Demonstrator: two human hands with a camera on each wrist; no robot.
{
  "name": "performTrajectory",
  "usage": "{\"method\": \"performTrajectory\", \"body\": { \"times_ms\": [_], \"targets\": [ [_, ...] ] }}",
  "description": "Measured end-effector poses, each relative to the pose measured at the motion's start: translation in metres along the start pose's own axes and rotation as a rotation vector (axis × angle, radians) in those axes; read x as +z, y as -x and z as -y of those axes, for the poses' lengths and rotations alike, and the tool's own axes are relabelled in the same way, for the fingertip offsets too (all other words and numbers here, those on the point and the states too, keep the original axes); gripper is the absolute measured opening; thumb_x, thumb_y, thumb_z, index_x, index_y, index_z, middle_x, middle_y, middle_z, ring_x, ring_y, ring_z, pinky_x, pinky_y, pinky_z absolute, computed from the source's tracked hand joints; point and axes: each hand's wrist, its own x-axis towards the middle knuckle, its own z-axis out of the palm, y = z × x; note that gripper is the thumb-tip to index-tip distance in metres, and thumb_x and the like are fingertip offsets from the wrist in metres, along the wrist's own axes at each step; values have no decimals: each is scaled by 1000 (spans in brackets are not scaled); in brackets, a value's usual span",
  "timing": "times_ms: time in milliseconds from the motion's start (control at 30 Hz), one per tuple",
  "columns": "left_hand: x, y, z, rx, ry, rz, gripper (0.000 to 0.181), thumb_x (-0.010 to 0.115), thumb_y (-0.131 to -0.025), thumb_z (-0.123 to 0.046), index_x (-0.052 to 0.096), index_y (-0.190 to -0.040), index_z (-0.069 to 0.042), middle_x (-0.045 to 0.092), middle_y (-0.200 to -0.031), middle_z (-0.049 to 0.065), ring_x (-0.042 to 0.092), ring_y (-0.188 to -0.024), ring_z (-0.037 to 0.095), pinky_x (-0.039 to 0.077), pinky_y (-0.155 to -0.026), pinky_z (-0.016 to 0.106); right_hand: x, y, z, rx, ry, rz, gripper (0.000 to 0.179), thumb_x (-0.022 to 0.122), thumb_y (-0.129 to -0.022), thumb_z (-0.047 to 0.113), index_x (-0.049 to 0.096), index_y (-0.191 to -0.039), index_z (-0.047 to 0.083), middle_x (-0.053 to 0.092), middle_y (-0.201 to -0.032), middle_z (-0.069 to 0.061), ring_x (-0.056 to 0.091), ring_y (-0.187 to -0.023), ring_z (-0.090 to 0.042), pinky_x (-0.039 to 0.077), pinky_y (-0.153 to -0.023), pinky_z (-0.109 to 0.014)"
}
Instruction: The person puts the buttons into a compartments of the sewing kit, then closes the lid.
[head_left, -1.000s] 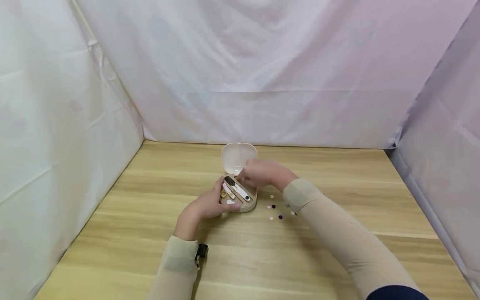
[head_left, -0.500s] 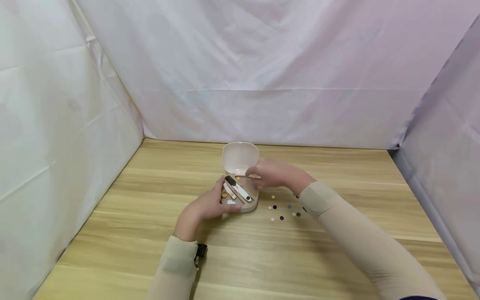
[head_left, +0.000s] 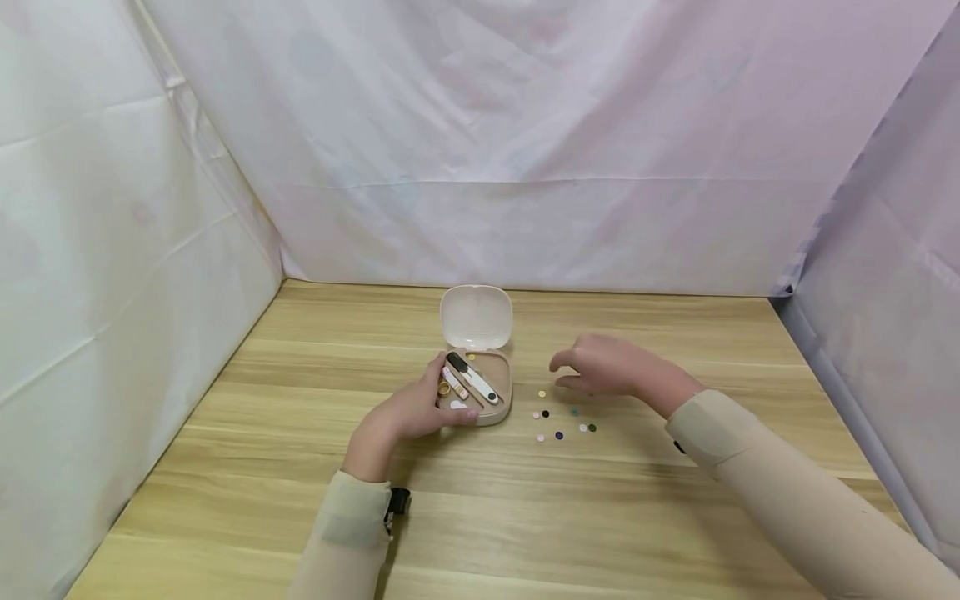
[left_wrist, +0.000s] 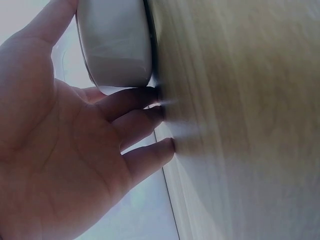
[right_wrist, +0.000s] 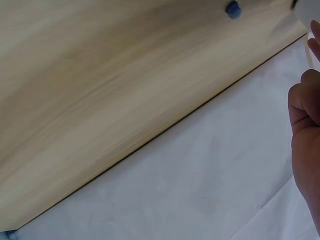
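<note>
A beige sewing-kit case (head_left: 505, 398) stands on the table with its pale lid (head_left: 476, 317) raised. My left hand (head_left: 408, 411) holds it from the left, thumb at the front and fingers along the side. In the left wrist view, the case (left_wrist: 115, 45) sits between thumb and fingers. Inside lie a long black-and-white tool (head_left: 474, 381), a small pink-and-white piece (head_left: 455, 383), a gold ring (head_left: 444, 388) and a white piece (head_left: 458, 405). A yellow button (head_left: 472, 357) lies in the back compartment. My right hand (head_left: 603, 365) hovers right of the case, fingers loosely bent, nothing visible in them.
Several loose buttons lie right of the case, among them a yellow button (head_left: 542, 393), a black button (head_left: 545, 413), a dark blue button (head_left: 558, 435) and a green button (head_left: 592, 427). White cloth walls (head_left: 480, 225) border the wooden table (head_left: 262, 467).
My right hand has withdrawn from the case and moved right, over beside the loose buttons. The yellow button inside the case has come into view. My left hand keeps its hold.
</note>
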Motion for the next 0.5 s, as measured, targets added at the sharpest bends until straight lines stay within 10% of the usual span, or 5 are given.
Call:
{"method": "performTrajectory", "body": {
  "times_ms": [500],
  "targets": [
    [0,1,-2,3,19,-4,124,81,-89,-59,3,-173,-14,39,-168,27,49,-149,43,41,-123,57,30,59,2,93,-162,55,8,77,-98,20,80,-102,14,73,-79,4,51,-60,1,45,-60,-20]
  ]
}}
